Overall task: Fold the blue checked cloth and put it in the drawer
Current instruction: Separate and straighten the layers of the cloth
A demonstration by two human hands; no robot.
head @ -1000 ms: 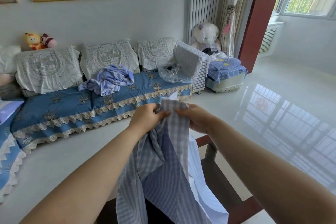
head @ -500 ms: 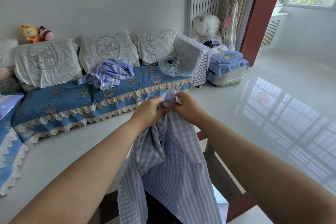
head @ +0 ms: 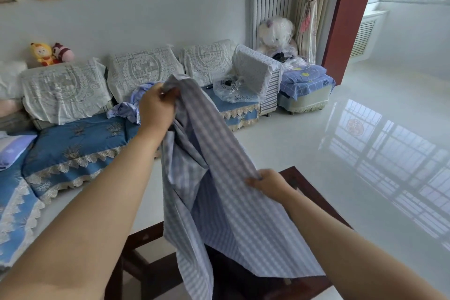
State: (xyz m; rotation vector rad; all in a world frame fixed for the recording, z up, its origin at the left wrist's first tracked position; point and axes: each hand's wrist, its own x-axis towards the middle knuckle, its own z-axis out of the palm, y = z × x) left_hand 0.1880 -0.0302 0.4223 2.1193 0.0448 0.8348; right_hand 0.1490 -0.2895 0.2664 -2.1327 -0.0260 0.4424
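cloth (head: 219, 178) hangs between raised left hand (head: 155, 107) and lower right hand (head: 270, 184), sofa (head: 80, 134) behind.

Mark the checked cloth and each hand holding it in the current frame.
blue checked cloth (head: 219, 202), head view, on the middle of the hanging fabric.
left hand (head: 155, 107), head view, on the back of the hand gripping the top corner.
right hand (head: 270, 184), head view, on the knuckles pinching the cloth's edge.

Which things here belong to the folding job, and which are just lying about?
Job: blue checked cloth, left hand, right hand gripping it.
Lying about: crumpled striped cloth on sofa, plush toys, wrapped teddy bear, wooden table.
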